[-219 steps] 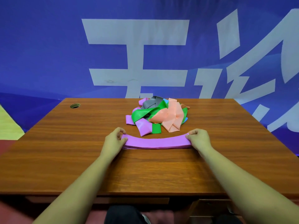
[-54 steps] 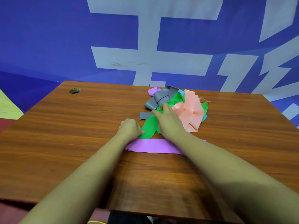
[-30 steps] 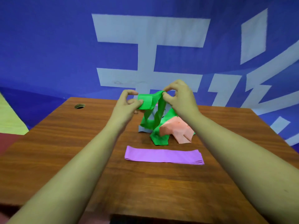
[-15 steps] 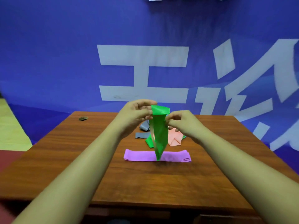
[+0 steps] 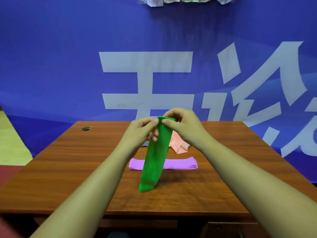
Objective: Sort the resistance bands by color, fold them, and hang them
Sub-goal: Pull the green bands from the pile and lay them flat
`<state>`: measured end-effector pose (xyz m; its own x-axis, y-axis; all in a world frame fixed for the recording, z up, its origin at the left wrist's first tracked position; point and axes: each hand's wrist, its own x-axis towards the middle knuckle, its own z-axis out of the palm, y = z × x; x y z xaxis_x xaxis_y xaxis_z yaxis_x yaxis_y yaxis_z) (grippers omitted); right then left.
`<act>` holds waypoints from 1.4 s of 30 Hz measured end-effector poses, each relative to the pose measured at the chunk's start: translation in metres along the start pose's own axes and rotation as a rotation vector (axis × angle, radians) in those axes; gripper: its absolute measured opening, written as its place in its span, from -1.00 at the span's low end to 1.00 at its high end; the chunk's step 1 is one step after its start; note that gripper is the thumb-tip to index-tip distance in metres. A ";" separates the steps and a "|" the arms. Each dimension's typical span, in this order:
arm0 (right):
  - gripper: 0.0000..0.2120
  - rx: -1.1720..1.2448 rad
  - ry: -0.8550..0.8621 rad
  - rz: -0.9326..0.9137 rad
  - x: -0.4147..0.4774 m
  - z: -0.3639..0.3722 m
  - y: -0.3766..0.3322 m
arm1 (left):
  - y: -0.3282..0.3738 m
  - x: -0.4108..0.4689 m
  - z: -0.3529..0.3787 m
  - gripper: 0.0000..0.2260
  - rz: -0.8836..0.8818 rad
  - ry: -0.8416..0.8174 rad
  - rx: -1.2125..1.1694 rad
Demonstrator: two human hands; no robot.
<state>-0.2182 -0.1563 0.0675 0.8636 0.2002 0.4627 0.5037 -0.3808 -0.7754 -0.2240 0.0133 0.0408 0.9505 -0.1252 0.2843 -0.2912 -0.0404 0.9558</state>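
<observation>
Hands, left hand (image 5: 143, 130) and right hand (image 5: 181, 125), pinch green band (image 5: 154, 157) top edge; desk (image 5: 68, 169) front bare.

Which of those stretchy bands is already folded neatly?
The purple band, lying flat on the table; the green band hangs from both hands, the peach one lies crumpled.

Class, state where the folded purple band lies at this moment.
In the head view, the purple band lies flat across the table centre, behind the hanging green band and in front of the peach band.
</observation>
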 end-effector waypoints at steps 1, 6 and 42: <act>-0.98 0.024 -0.007 0.003 0.003 0.000 -0.006 | -0.001 -0.002 -0.001 -0.83 0.046 0.002 0.047; -0.96 0.142 -0.020 0.067 0.016 -0.004 -0.033 | -0.011 -0.010 0.000 -0.78 0.057 -0.165 -0.039; -0.91 0.239 0.395 0.837 -0.063 -0.014 0.151 | -0.159 -0.068 -0.077 -0.88 -0.630 0.136 -0.034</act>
<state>-0.1971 -0.2391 -0.0730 0.8981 -0.3897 -0.2037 -0.2451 -0.0591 -0.9677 -0.2335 0.1046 -0.1250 0.9439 0.0393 -0.3279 0.3292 -0.0335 0.9437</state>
